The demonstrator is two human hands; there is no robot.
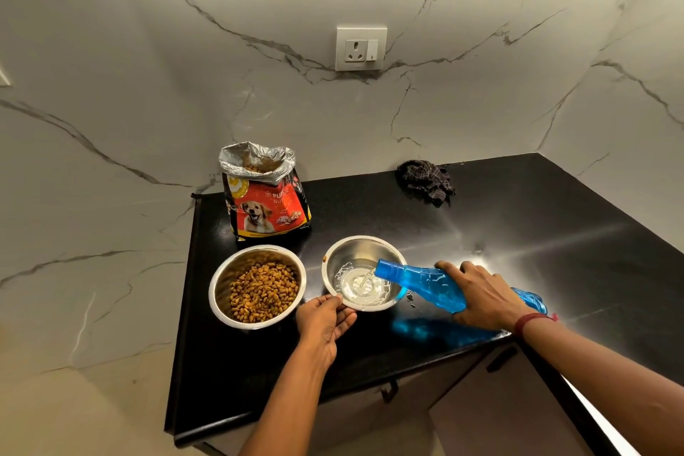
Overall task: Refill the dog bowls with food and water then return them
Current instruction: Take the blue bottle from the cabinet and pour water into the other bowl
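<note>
Two steel dog bowls stand side by side on the black counter (518,233). The left bowl (222,281) holds brown kibble. The right bowl (355,250) has a little water in it, and a thin stream runs into it from a blue plastic bottle (422,281) tipped on its side. My right hand (485,298) grips the bottle's body from above. My left hand (324,316) pinches the near rim of the water bowl. An open red dog food bag (264,204) stands upright behind the bowls.
A dark checked cloth (425,179) lies crumpled at the back of the counter. A wall socket (361,47) sits on the marble wall above. The counter's left edge runs close to the kibble bowl, and cabinet doors with dark handles (501,359) are below the front edge.
</note>
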